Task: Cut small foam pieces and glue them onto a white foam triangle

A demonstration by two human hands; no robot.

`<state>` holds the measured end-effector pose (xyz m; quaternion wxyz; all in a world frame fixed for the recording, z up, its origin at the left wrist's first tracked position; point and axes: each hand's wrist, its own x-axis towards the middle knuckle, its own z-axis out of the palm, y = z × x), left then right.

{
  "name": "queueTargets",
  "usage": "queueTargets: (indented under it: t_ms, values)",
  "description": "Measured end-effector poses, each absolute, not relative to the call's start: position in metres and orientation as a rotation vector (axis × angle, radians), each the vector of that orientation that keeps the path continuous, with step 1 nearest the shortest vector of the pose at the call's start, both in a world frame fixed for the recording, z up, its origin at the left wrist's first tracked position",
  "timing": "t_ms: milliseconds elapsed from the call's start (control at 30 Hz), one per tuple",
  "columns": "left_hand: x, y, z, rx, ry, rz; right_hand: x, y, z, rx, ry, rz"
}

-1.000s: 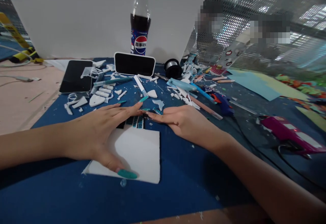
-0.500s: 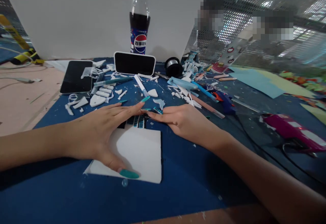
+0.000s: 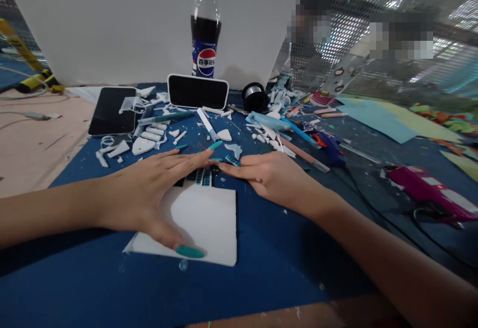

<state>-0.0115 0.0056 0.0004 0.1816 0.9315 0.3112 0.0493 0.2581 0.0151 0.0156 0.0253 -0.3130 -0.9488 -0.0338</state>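
Observation:
My left hand (image 3: 149, 188) lies flat and open on a white foam sheet (image 3: 201, 223) on the blue mat, thumb with a teal nail at the sheet's near edge. Its fingertips reach a small black piece with teal stripes (image 3: 199, 176) at the sheet's far edge. My right hand (image 3: 271, 176) rests on the mat just to the right, fingers stretched toward the same striped piece, fingertips touching or almost touching it. Neither hand grips anything.
Behind the hands lie white foam scraps (image 3: 144, 145), pens (image 3: 206, 124), two phones (image 3: 112, 110) (image 3: 197, 92), a cola bottle (image 3: 205, 29) against a white board, a wire spool (image 3: 254, 97), a blue glue gun (image 3: 328, 149), a magenta tool (image 3: 429, 193) and coloured paper (image 3: 369, 116).
Almost nothing: both hands stay pressed in the same place; the view shifts very slightly.

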Motion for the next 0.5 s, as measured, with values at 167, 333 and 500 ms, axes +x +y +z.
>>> queueTargets:
  t_ms: [167, 333, 500]
  values:
    - [-0.0095, 0.0, -0.0011, 2.596, 0.946, 0.223, 0.2566, 0.0158, 0.0163, -0.979, -2.927, -0.055]
    - [-0.0115, 0.003, -0.002, 2.611, 0.861, 0.198, 0.2547, 0.0154, 0.0156, -0.98, -2.923, -0.119]
    - [-0.0124, 0.0075, 0.0007, 2.606, 0.874, 0.116, 0.257, 0.0155, 0.0163, -0.94, -2.913, -0.095]
